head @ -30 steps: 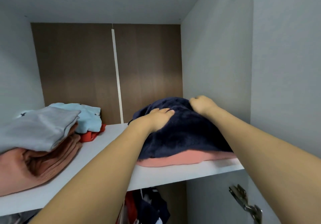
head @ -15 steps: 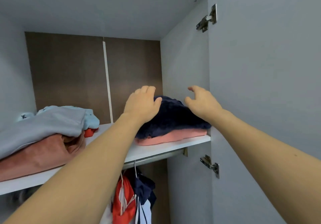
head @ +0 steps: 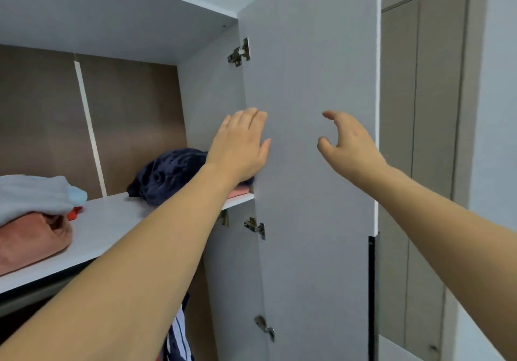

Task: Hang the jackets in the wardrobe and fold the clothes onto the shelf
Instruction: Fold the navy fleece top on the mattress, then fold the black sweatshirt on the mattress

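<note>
Folded clothes sit on the white wardrobe shelf (head: 112, 220) in two groups. At the right end, close to the grey side wall, a dark navy fleecy garment (head: 167, 176) lies bunched on top of a salmon-pink folded piece (head: 239, 192), of which only a thin edge shows past the forearm. At the left end, well apart from that stack, a pale grey folded garment (head: 30, 195) rests on a thick terracotta-pink fleece bundle (head: 30, 243), with a light blue piece (head: 78, 196) and a small red item (head: 74, 213) peeking out just behind them.

Both bare arms are raised in front of the wardrobe, and neither hand holds anything. The left hand (head: 240, 148) is flat, its fingers straight and close together, in front of the inner edge of the open grey wardrobe door (head: 307, 164) and above the navy garment; whether it touches the door cannot be told. The right hand (head: 349, 145) is loosely cupped, thumb and fingers spread apart, in front of the door's face.

Three metal hinges (head: 240, 52) join the door to the side wall. Below the shelf, part of a hanging striped garment (head: 179, 332) shows beside the left forearm. A brown panelled room door (head: 419, 136) stands to the right.
</note>
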